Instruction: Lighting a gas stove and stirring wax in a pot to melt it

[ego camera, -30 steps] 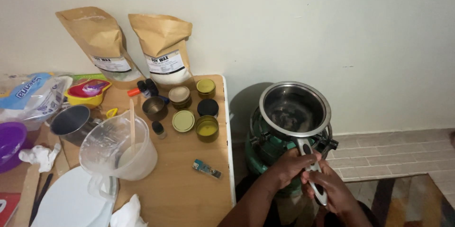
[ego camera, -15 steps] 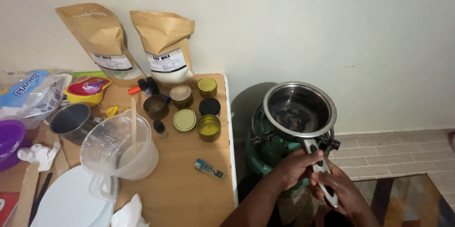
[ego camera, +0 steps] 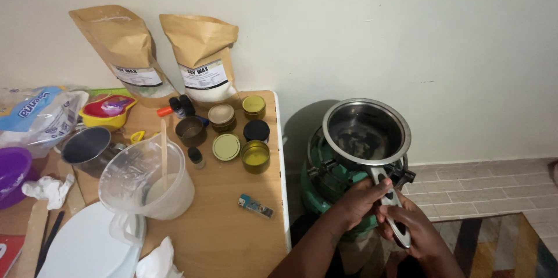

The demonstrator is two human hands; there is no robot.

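Both hands met on the long grey-and-black handle [ego camera: 390, 208] of a steel saucepan [ego camera: 366, 131], which sat on top of a green gas cylinder stove [ego camera: 325, 176] on the floor, at 3 o'clock from the wooden table [ego camera: 224, 226]. The left hand [ego camera: 360, 199] wrapped the handle's upper part near the pan, its fingers curled and pressed together around it. The right hand [ego camera: 415, 232] gripped the lower end at 5 o'clock from the pan, fingers closed round the handle with its tip showing between them. The pan stood upright; its dark inside showed some glints, and what lay in it could not be told.

On the table, near its right edge, a small blue lighter [ego camera: 254, 205] lay at 9 o'clock from the hands. At 12 o'clock from the lighter stood a cluster of round candle tins [ego camera: 254, 156], some lidded in gold or black, 1 open with yellowish fill. A clear plastic measuring jug [ego camera: 148, 182] with a wooden stick [ego camera: 164, 153] standing in it sat at 9 o'clock from the tins. 2 brown paper pouches [ego camera: 200, 54] leaned against the wall at the table's far edge. A small metal pot [ego camera: 87, 147], a yellow bowl [ego camera: 107, 116], a purple bowl [ego camera: 13, 176] and a white plate [ego camera: 84, 249] lay at the left.
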